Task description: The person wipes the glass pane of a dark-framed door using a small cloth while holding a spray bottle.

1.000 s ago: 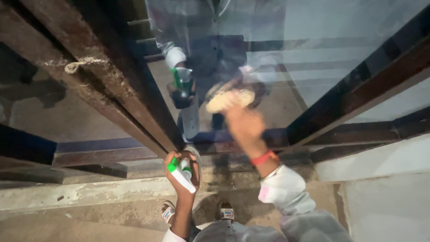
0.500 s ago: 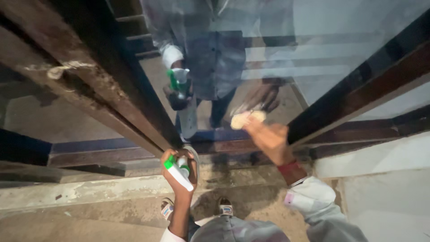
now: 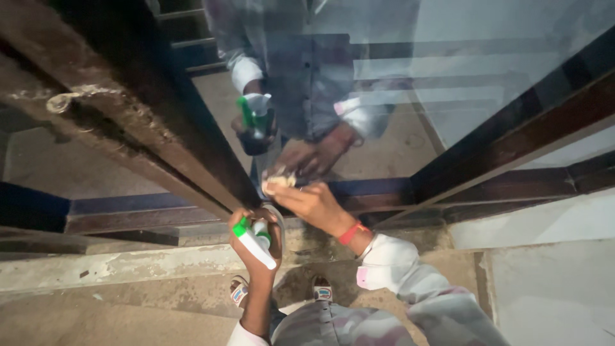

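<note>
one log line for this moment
left hand: holds white-and-green spray bottle | right hand: presses pale cloth on glass door pane, bottom corner

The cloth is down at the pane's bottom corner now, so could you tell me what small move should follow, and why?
Probably sweep the cloth rightward along the glass bottom edge: the right hand presses it in the lower left corner, beside the frame, with the pane stretching away to the right.

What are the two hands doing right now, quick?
Left hand: fingers closed around a white and green spray bottle.
Right hand: pressing a pale cloth against the glass pane.
</note>
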